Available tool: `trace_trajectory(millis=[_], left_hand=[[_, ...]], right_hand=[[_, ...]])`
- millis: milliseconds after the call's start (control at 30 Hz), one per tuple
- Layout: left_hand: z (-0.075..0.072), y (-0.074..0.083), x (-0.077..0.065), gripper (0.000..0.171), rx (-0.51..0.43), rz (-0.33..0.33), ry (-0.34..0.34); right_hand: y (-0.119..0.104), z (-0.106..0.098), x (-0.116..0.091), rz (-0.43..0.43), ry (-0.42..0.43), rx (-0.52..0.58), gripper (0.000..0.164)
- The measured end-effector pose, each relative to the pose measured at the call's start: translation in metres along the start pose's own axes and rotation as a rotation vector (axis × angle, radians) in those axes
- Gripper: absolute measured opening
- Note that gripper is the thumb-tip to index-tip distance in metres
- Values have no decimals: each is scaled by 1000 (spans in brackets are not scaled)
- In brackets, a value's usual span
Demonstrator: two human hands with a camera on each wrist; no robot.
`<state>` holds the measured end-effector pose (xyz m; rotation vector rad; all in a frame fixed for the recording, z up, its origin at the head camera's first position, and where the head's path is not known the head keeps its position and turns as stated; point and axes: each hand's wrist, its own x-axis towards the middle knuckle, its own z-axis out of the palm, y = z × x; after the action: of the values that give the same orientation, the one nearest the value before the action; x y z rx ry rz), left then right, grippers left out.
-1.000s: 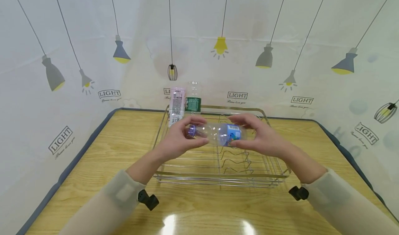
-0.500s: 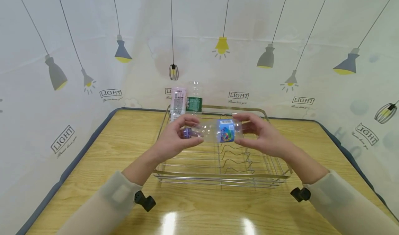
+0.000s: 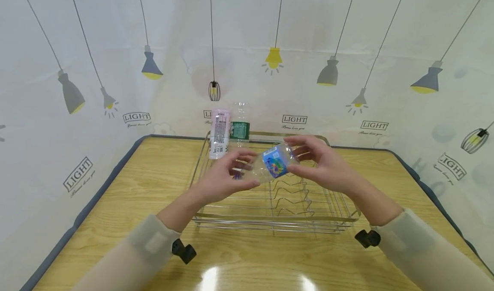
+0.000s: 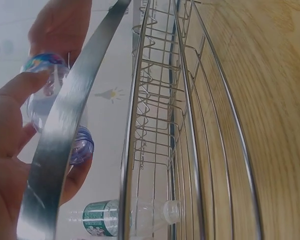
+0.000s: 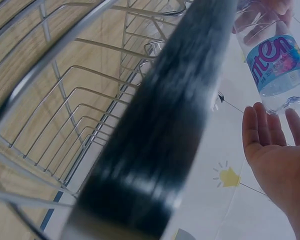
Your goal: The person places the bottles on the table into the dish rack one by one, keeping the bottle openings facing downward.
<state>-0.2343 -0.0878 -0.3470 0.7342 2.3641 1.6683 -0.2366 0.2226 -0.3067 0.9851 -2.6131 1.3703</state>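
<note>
A clear plastic bottle (image 3: pixel 275 160) with a blue, colorful label and a purple cap is held between both hands above the wire dish rack (image 3: pixel 297 217). It tilts, cap end lower left, base upper right. My left hand (image 3: pixel 224 173) curls its fingers and thumb round the neck, hiding most of the cap. My right hand (image 3: pixel 326 164) holds the base end, its thumb by the label's edge and its fingers at the far side. In the right wrist view, the right fingers (image 5: pixel 262 130) lie at the base of the bottle (image 5: pixel 277 60).
In the rack's back left corner stand a pink-and-white bottle (image 3: pixel 220 132) and a clear bottle with a green label (image 3: pixel 240 130). Wavy wire dividers (image 3: pixel 291 192) line the rack's middle. The rack rests on a wooden table (image 3: pixel 270 256) before a lamp-patterned curtain (image 3: pixel 247 59).
The bottle, roughly level before, now tilts with its cap end lower and its base raised. Its label has turned. Both hands stay on it; the rack and standing bottles stay put.
</note>
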Motion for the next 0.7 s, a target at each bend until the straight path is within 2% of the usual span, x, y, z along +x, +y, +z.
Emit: trace_trajectory(millis=[133, 433, 700], left_hand=[[6, 3, 3, 74, 28, 1, 10], [10, 4, 3, 72, 104, 2, 31], [9, 0, 5, 69, 74, -6, 28]], right_hand=[[-4, 3, 3, 5, 11, 1, 62], [-6, 6, 8, 42, 33, 22, 61], [-2, 4, 7, 37, 63, 33, 61]])
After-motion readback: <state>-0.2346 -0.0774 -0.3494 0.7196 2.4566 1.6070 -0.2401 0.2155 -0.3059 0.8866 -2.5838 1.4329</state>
